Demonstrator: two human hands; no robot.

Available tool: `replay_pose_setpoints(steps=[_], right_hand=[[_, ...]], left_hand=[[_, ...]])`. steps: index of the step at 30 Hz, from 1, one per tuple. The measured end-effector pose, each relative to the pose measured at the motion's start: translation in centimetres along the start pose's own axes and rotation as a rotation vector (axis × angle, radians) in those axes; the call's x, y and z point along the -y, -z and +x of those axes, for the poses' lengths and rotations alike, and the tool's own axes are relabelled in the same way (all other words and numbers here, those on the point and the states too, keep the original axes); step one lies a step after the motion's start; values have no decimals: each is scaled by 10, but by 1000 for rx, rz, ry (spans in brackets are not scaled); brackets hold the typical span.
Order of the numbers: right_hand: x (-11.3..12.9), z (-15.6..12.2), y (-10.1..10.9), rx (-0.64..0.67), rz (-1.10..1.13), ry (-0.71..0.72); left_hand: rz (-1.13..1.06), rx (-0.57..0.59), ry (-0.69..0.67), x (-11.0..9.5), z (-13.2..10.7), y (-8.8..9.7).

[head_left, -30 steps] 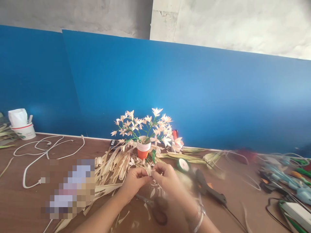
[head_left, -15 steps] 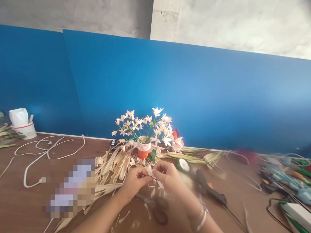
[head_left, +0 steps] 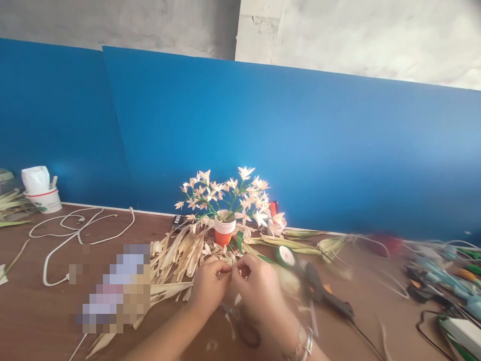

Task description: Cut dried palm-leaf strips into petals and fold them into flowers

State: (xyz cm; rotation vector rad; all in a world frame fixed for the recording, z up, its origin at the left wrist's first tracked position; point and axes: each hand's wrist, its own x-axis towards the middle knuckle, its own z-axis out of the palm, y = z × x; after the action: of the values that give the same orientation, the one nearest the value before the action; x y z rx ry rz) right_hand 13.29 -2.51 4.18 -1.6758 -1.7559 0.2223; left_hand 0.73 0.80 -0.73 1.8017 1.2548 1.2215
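Fingers (head_left: pixel 222 267) of left hand (head_left: pixel 210 288) and right hand (head_left: pixel 259 287) pinched together, 2 sets of tips meeting, clamped on small pale piece (head_left: pixel 234 260), mostly hidden. Just beyond, far side: orange-and-white cup (head_left: pixel 224 232), upright, green-stemmed pale flowers (head_left: pixel 246 173) inside. Piece sits at fingertips, near side of cup. Husk strips (head_left: pixel 180 253) left of hands; tape roll (head_left: pixel 286 256), black glue gun (head_left: pixel 330 298) right. Far left: white tub (head_left: pixel 44 202), white item (head_left: pixel 35 179) in it.

Shows bright, diffuse light with soft sheen on the blue panel (head_left: pixel 263 140); reads crispest at the flowers (head_left: pixel 248 201), hazy around the right hand (head_left: pixel 259 283), smeared at far right, pixelated lower left.
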Motion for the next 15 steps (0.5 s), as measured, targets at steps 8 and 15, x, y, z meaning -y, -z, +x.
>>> replay_pose_setpoints(steps=[8, 15], right_hand=[[2, -5, -11, 23, 163, -189], [1, 1, -1, -54, 381, -126]], left_hand=[[64, -21, -55, 0, -3, -1], [-375, 48, 195, 4, 8, -1]])
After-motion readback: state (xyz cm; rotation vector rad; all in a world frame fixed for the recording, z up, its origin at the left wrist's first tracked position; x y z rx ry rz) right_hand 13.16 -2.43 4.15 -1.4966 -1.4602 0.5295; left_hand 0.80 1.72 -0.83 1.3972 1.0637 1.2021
